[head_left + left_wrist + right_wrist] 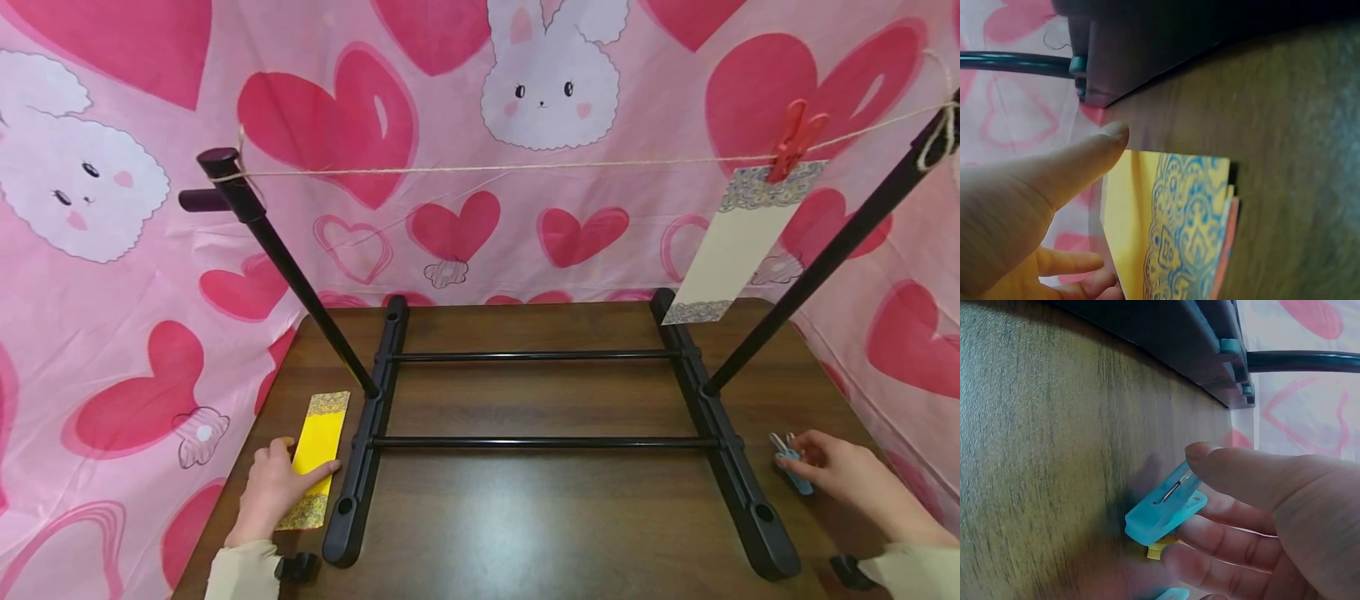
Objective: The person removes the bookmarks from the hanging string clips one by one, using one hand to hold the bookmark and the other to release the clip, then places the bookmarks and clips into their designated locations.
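Observation:
On the left of the table lies a small stack of paper strips, a yellow strip (318, 442) with patterned ends on top. My left hand (272, 487) spans it, the thumb straight along its right edge and the fingers at its left edge. In the left wrist view an orange-red edge shows under the yellow strip (1179, 231). At the far right, my right hand (847, 475) pinches a light blue clothespin (1163, 506) between thumb and fingers, low over the table. A yellow clothespin (1155, 550) and another blue clothespin (1174, 594) lie beneath, partly hidden.
A black frame with two crossbars (547, 442) stands between the hands. A string (450, 169) runs between its leaning left post (300, 283) and right post (825, 258). From it a red clothespin (791, 146) hangs a cream strip (727, 246). Pink heart-print cloth (450, 100) surrounds the table.

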A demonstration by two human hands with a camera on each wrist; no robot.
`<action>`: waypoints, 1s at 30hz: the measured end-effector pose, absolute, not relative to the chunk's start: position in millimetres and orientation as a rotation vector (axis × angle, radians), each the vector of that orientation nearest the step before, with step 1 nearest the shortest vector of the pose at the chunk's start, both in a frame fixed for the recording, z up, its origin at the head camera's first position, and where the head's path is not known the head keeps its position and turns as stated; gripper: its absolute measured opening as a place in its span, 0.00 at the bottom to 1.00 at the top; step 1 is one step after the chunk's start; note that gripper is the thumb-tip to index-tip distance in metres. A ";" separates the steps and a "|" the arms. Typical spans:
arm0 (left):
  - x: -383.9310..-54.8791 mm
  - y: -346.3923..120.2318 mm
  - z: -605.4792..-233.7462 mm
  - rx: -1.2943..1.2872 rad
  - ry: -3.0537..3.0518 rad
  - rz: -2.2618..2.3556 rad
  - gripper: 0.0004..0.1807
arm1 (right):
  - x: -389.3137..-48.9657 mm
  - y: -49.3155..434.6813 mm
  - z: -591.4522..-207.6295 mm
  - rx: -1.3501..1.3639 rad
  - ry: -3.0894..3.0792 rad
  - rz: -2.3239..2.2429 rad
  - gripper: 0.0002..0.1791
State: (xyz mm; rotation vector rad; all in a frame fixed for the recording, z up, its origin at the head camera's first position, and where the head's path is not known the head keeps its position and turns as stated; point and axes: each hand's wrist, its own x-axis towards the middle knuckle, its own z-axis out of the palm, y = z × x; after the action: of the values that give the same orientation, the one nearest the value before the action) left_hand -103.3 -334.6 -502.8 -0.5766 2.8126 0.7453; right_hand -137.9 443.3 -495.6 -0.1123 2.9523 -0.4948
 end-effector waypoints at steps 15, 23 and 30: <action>-103.2 -327.7 -503.5 -0.563 2.853 0.719 0.53 | -137.0 435.7 -494.8 -0.125 2.950 -0.515 0.14; -102.7 -327.7 -501.8 -0.564 2.839 0.722 0.53 | -138.5 435.5 -496.2 -0.134 2.945 -0.495 0.15; -103.4 -328.6 -503.3 -0.570 2.823 0.746 0.52 | -137.0 433.7 -495.7 -0.147 2.945 -0.497 0.13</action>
State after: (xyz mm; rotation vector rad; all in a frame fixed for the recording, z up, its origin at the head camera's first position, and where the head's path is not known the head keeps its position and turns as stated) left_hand -103.4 -328.6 -503.3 -0.5696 2.8231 0.7455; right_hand -137.0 433.7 -495.7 -0.1474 2.9448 -0.4970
